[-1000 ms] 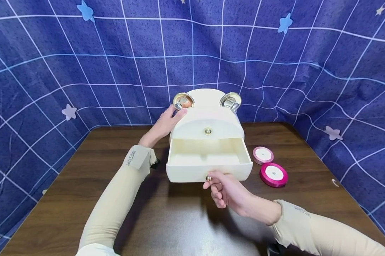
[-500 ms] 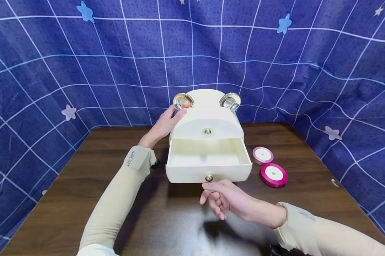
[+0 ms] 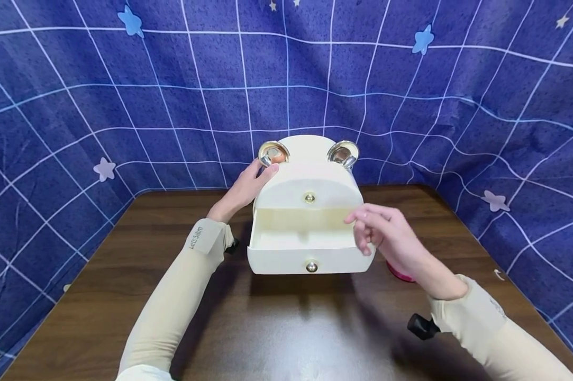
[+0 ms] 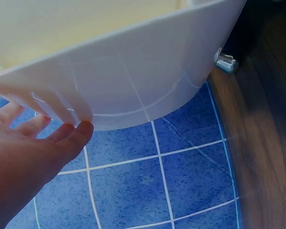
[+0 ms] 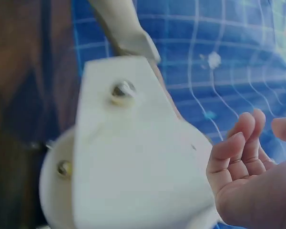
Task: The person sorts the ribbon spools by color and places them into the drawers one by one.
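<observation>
A white drawer box point(image 3: 310, 182) with a rounded top stands at the middle of the table. Its lower drawer point(image 3: 283, 260) is pulled out, with bare inside visible and a round metal knob point(image 3: 311, 266) on the front. My left hand point(image 3: 245, 189) rests on the box's upper left side; in the left wrist view its fingertips point(image 4: 86, 128) touch the smooth white wall. Over the drawer's right end hovers my right hand point(image 3: 393, 235), fingers loosely bent, holding nothing. The right wrist view shows this hand point(image 5: 250, 186) apart from the white box.
Two shiny ear-like metal cups point(image 3: 274, 153) stick out from the box's upper sides. A magenta ribbon spool point(image 3: 401, 273) peeks out from behind my right hand on the brown table point(image 3: 172, 233). Blue gridded cloth point(image 3: 196, 106) hangs behind and at both sides.
My right hand has let go of the lower drawer's knob and moved up and to the right, now covering most of the ribbon spools. The left hand stays put, and the drawer remains pulled out.
</observation>
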The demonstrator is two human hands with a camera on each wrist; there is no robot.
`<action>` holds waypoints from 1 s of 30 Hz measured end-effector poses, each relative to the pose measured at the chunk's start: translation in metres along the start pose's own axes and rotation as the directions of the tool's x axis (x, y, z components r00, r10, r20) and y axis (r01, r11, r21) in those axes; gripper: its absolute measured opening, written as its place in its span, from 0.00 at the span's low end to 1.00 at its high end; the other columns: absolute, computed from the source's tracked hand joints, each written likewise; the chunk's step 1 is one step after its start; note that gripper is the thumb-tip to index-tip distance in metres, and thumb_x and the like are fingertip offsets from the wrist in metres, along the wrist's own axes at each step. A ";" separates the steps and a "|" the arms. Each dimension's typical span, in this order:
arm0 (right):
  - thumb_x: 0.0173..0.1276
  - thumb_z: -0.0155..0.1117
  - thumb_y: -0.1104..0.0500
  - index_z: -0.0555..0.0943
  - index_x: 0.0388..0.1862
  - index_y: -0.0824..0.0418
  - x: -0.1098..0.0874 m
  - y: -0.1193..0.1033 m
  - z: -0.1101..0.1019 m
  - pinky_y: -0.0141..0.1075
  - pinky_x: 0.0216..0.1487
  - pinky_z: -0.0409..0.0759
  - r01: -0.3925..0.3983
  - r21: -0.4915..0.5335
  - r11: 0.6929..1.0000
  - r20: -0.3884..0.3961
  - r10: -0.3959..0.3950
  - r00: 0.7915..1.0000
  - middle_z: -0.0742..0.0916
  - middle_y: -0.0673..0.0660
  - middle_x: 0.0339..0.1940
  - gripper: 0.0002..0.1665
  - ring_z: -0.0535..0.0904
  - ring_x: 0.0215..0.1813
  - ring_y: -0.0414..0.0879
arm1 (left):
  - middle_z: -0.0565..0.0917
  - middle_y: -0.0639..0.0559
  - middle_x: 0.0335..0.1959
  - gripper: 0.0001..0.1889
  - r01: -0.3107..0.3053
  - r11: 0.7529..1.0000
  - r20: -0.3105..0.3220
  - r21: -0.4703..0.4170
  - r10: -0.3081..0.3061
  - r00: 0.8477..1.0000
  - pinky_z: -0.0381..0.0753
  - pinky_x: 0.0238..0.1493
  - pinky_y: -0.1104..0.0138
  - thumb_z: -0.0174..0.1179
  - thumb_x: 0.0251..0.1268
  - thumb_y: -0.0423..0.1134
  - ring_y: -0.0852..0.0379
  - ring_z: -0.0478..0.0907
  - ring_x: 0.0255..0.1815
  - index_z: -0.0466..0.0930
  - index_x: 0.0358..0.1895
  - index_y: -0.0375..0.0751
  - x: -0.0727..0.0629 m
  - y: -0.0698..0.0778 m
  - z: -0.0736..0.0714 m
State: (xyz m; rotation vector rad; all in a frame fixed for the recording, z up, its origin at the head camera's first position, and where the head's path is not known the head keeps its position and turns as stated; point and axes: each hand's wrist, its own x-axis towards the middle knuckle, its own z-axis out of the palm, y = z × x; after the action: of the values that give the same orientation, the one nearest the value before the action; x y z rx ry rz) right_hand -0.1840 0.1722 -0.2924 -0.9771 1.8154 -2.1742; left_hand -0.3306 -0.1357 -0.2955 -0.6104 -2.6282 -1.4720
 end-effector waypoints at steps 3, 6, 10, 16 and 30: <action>0.78 0.39 0.64 0.81 0.42 0.64 0.001 -0.004 -0.018 0.33 0.17 0.69 0.049 0.026 0.998 -0.064 -0.047 0.997 0.80 0.50 0.18 0.19 0.73 0.20 0.43 | 0.68 0.48 0.70 0.36 0.001 1.000 0.007 0.003 -0.001 1.000 0.64 0.70 0.50 0.45 0.67 0.68 0.51 0.67 0.67 0.55 0.74 0.58 0.001 0.000 0.002; 0.77 0.44 0.63 0.82 0.39 0.64 0.005 -0.003 -0.039 0.33 0.15 0.69 0.058 -0.074 0.996 -0.218 -0.073 0.973 0.79 0.52 0.16 0.17 0.72 0.18 0.45 | 0.68 0.48 0.69 0.36 0.002 1.000 0.009 -0.010 -0.002 1.000 0.65 0.69 0.51 0.46 0.66 0.69 0.51 0.68 0.67 0.56 0.73 0.58 0.002 0.000 0.003; 0.74 0.54 0.60 0.82 0.36 0.64 0.014 0.019 -0.076 0.30 0.17 0.73 -0.079 -0.299 0.951 -0.424 -0.058 0.904 0.80 0.51 0.15 0.11 0.73 0.16 0.42 | 0.68 0.49 0.70 0.35 -0.002 1.000 -0.001 -0.017 0.002 1.000 0.64 0.70 0.51 0.46 0.66 0.68 0.51 0.67 0.67 0.57 0.73 0.62 0.002 -0.001 0.001; 0.67 0.63 0.51 0.80 0.45 0.66 0.011 0.069 -0.129 0.35 0.39 0.77 -0.372 -0.773 0.514 -0.444 -0.019 0.896 0.87 0.61 0.31 0.19 0.82 0.35 0.49 | 0.65 0.51 0.72 0.33 -0.007 1.000 0.008 -0.008 0.007 1.000 0.62 0.71 0.50 0.46 0.67 0.67 0.52 0.65 0.70 0.55 0.73 0.63 0.003 -0.003 0.001; 0.53 0.71 0.49 0.71 0.62 0.70 0.001 0.111 -0.151 0.51 0.41 0.73 -0.390 -0.912 0.122 -0.344 0.288 0.894 0.80 0.74 0.46 0.42 0.72 0.47 0.69 | 0.66 0.51 0.71 0.33 -0.007 1.000 0.015 -0.028 0.007 1.000 0.63 0.71 0.50 0.46 0.68 0.66 0.51 0.66 0.69 0.54 0.74 0.64 0.001 -0.002 0.000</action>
State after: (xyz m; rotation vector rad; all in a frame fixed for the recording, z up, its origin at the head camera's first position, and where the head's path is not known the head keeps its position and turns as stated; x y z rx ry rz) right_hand -0.3012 0.2683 -0.4035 -0.3841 3.0943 -0.5121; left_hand -0.3325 -0.1364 -0.2969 -0.6351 -2.6180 -1.5104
